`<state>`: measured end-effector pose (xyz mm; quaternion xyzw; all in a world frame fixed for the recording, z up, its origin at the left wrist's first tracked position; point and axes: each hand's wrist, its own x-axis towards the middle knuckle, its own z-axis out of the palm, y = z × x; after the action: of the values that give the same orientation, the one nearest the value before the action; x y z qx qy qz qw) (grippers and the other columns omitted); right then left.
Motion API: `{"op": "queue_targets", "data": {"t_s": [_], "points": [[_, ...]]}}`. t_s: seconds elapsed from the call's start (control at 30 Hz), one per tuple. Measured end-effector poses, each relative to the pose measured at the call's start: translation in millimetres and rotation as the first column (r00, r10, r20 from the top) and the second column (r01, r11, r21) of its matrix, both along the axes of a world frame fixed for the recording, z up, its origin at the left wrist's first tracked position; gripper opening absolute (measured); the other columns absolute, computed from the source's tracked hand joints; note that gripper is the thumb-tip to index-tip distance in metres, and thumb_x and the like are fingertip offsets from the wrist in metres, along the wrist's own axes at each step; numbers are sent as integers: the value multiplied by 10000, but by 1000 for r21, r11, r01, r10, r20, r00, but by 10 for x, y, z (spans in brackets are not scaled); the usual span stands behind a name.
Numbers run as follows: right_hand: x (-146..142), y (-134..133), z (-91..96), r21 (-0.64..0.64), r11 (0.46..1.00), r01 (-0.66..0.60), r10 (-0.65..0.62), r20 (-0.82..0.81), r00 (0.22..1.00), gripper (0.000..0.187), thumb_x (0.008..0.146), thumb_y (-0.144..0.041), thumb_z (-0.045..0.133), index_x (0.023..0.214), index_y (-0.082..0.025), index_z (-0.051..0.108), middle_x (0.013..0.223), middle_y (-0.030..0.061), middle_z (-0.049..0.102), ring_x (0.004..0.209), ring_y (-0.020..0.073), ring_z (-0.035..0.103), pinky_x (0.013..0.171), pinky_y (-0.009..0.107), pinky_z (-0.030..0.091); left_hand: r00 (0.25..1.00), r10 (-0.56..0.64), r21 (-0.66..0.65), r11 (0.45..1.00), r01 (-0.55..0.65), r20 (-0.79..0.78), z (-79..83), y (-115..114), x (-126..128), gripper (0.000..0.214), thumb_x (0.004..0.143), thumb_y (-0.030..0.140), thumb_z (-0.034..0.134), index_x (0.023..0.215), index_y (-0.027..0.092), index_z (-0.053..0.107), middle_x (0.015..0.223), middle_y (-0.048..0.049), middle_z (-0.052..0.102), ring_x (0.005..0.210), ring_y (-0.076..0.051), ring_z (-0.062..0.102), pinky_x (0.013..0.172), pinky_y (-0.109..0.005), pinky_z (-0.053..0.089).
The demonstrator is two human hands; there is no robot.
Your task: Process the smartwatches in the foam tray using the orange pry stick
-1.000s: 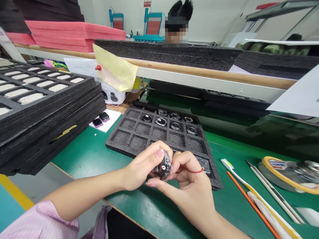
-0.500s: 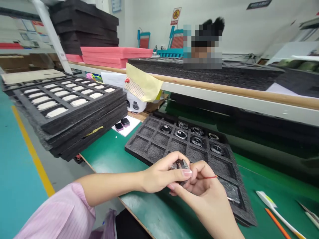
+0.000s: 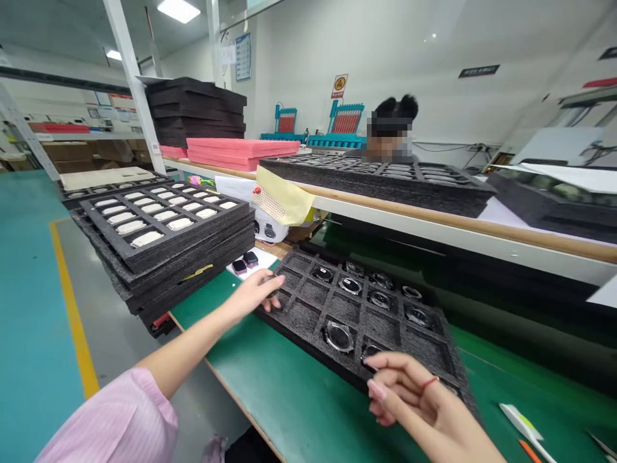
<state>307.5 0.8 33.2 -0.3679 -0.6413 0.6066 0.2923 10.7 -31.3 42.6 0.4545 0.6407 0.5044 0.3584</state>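
Note:
My left hand [image 3: 256,294] is at the left corner of the black foam tray [image 3: 311,314]. Its thumb and fingers curl around something dark, mostly hidden. Just over the tray's front edge, my right hand [image 3: 409,399] has thumb and fingers apart, nothing visible between them. Its fingertips are close to a dark watch case [image 3: 371,352], partly covered by the hand. A round watch case [image 3: 339,335] with a shiny rim lies in the cell to its left. Several more round watch parts [image 3: 350,285] occupy the tray's back cells.
Stacked foam trays [image 3: 193,252] holding white-wrapped pieces stand at left. Two dark square watches [image 3: 244,261] rest on white card. A white-handled brush [image 3: 523,424] and orange stick [image 3: 529,450] lie at right. A shelf edge [image 3: 434,225] crosses behind; another person [image 3: 391,132] is beyond it.
My hands have separated. The left moved from the held watch part over to the tray's left corner; the right drew slightly down and opened. The view has tilted up.

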Motion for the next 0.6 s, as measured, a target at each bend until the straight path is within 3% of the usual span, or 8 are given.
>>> {"op": "queue_targets", "data": {"t_s": [0.1,0.2,0.37,0.47,0.6], "points": [[190,-13,-124,-19,1000,-14,15,77,997,527,729,-666,760,975,-205,691,706,37,679,611,198,687,584,315,610,965,98,-86,989,-122,-241,-64,-193,-419,501,813,643,588,1001,181,547,642,13,583,532,-166,567,523,-270,444],[299,0,-164,12,997,72,-73,69,995,527,731,-679,747,949,-201,695,708,45,684,611,199,692,582,309,614,835,193,-77,960,-269,-515,-123,-364,-693,425,827,546,604,1050,185,588,887,-80,668,842,-279,660,738,-376,515],[354,5,-48,136,983,122,-131,63,989,509,759,-672,726,948,-200,701,720,51,694,622,197,697,605,312,621,587,233,43,947,-319,-775,-121,-453,-723,347,851,399,557,1106,175,628,1164,-185,636,1218,-427,536,998,-553,440],[366,5,-2,190,965,179,-192,48,980,525,745,-697,720,916,-201,698,706,50,693,616,192,691,610,311,622,513,232,130,965,-227,-826,-31,-311,-540,386,921,397,492,1193,154,617,1288,-208,587,1293,-429,471,1087,-594,366],[384,65,-64,299,925,233,-263,62,963,543,782,-727,655,901,-198,689,742,70,721,686,212,721,677,326,623,526,70,127,989,72,-848,102,121,-82,330,963,387,505,1186,186,643,1228,-128,660,1221,-319,568,1100,-485,418]]}}
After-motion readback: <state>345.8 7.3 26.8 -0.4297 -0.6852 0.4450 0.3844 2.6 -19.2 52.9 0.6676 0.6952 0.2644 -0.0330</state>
